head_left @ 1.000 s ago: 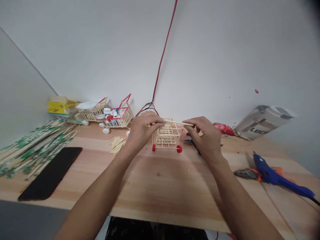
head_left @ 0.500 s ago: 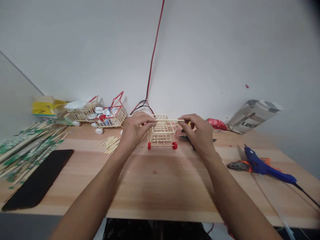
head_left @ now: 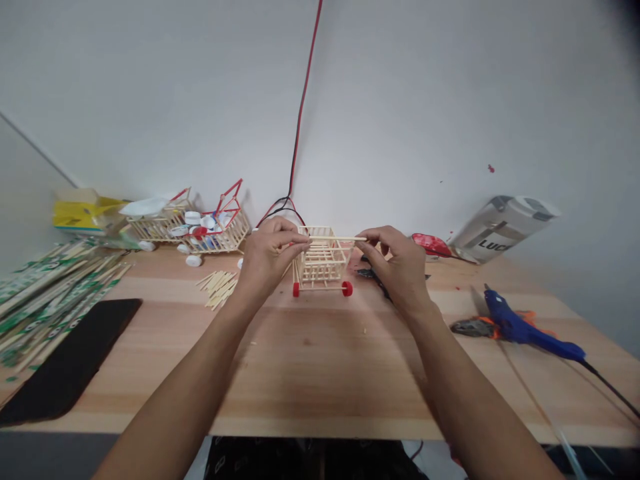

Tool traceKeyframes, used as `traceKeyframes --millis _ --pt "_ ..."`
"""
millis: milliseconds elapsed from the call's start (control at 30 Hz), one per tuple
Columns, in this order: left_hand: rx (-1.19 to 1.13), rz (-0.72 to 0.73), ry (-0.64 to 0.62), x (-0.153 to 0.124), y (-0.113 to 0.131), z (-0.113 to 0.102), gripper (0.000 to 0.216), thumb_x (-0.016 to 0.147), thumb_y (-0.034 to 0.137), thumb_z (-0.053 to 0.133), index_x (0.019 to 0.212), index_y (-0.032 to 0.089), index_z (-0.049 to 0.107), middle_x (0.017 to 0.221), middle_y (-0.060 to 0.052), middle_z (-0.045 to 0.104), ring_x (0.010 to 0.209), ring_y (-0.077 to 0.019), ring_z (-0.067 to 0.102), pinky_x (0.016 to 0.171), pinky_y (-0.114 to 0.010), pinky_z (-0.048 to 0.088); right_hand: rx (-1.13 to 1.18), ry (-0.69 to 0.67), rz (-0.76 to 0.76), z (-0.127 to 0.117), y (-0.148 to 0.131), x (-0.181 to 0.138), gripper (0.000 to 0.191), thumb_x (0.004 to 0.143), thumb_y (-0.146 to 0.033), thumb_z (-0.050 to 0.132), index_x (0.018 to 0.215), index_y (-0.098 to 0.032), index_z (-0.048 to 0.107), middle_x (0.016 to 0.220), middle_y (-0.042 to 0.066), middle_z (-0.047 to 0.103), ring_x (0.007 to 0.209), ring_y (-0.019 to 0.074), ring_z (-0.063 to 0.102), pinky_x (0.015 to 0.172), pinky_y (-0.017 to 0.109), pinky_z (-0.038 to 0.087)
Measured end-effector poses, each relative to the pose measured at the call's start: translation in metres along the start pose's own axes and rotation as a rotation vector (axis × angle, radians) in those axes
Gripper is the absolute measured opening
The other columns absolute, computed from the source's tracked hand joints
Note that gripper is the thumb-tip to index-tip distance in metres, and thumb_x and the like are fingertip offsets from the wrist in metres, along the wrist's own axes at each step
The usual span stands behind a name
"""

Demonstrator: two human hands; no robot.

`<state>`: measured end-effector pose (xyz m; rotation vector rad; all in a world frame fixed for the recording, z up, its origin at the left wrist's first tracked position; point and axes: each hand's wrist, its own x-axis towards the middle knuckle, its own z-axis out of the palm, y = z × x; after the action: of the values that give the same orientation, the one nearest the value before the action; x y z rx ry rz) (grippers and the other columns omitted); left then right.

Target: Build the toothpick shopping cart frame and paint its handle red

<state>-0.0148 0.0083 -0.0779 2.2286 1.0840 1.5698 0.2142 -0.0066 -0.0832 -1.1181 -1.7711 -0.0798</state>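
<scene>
A thin wooden stick (head_left: 336, 238) runs level between my hands, each pinching one end. My left hand (head_left: 273, 252) grips its left end between thumb and fingertips. At the other end, my right hand (head_left: 393, 257) pinches it the same way. Behind and below the stick stands a small cart of wooden sticks (head_left: 323, 270), with red wheels at its near end. The stick crosses in front of the cart's upper part; I cannot tell whether they touch. The fingertips partly hide the cart's upper corners.
Two finished-looking stick carts (head_left: 220, 233) stand at the back left, one holding bottle caps. Short sticks (head_left: 218, 288) lie left of my arm, near a black pad (head_left: 75, 353) and wrapped skewers (head_left: 55, 293). A blue glue gun (head_left: 530, 330) and pliers (head_left: 475, 327) lie right.
The whole view has shifted slightly. Both hands keep hold of the stick in nearly the same place over the cart.
</scene>
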Motion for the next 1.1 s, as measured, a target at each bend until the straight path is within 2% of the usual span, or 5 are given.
traceKeyframes --millis 500,667,933,1100 --pt "0.024 0.034 -0.011 -0.001 -0.006 0.0 0.008 0.081 0.018 0.068 0.081 0.022 0.076 0.081 -0.002 0.067 0.082 -0.016 0.06 0.076 -0.032 0.047 -0.011 0.016 -0.033 0.002 0.002 -0.002 0.005 0.086 -0.02 0.063 0.083 -0.02 0.068 0.082 0.001 0.07 0.068 0.013 0.057 0.064 0.026 0.043" --pt "0.017 0.004 -0.024 0.0 -0.004 -0.004 0.01 0.082 0.019 0.067 0.08 0.022 0.076 0.081 -0.002 0.068 0.083 -0.0164 0.061 0.078 -0.032 0.048 -0.015 0.013 -0.055 0.003 0.004 -0.002 0.006 0.086 -0.02 0.062 0.086 -0.021 0.068 0.081 0.001 0.07 0.069 0.0134 0.058 0.066 0.027 0.043" --pt "-0.028 -0.029 -0.075 0.002 0.004 -0.011 0.013 0.083 0.015 0.064 0.085 0.02 0.076 0.086 -0.004 0.07 0.082 -0.0155 0.063 0.071 -0.029 0.047 -0.019 0.019 -0.069 0.002 0.004 -0.002 0.006 0.086 -0.019 0.063 0.085 -0.021 0.068 0.081 0.001 0.07 0.069 0.0136 0.058 0.066 0.027 0.044" --pt "0.0 0.014 -0.112 0.002 0.004 -0.01 0.01 0.083 0.016 0.064 0.084 0.019 0.074 0.086 -0.003 0.07 0.085 -0.016 0.063 0.078 -0.031 0.048 -0.019 0.017 -0.065 0.003 0.004 -0.002 0.005 0.086 -0.019 0.063 0.085 -0.021 0.068 0.082 0.001 0.07 0.069 0.0135 0.058 0.066 0.027 0.044"
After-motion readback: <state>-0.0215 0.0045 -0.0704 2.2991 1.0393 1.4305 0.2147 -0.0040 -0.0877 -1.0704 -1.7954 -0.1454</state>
